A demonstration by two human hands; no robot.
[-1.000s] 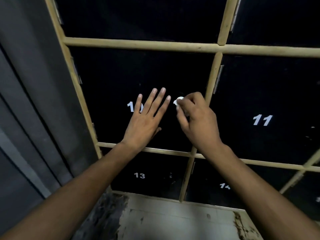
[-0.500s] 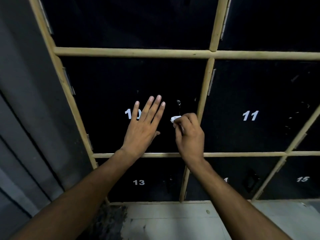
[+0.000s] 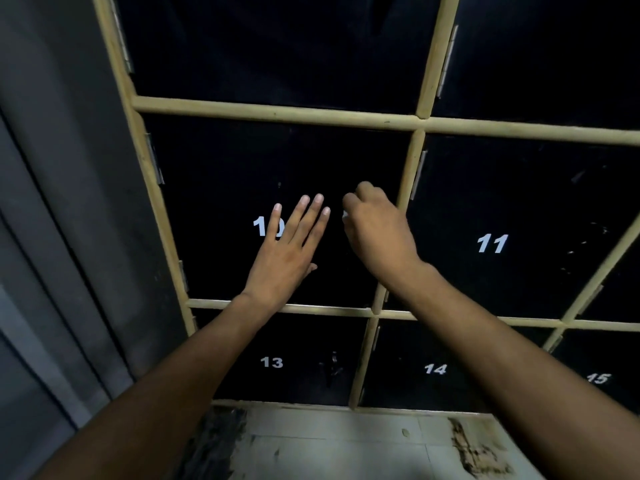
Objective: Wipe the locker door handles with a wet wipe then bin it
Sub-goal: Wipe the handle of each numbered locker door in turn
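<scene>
One wet wipe peeks from the right hand's curled grip; left hand lies flat on door 10.

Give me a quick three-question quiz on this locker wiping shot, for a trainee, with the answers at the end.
1. True or false: the left hand lies flat on door 10.
2. What does the right hand hold? A: a wipe. B: a key. C: a sponge.
3. Fill in: the door straight below door 10 bears the number ___.
Key: 1 true; 2 A; 3 thirteen, on door 13.
</scene>
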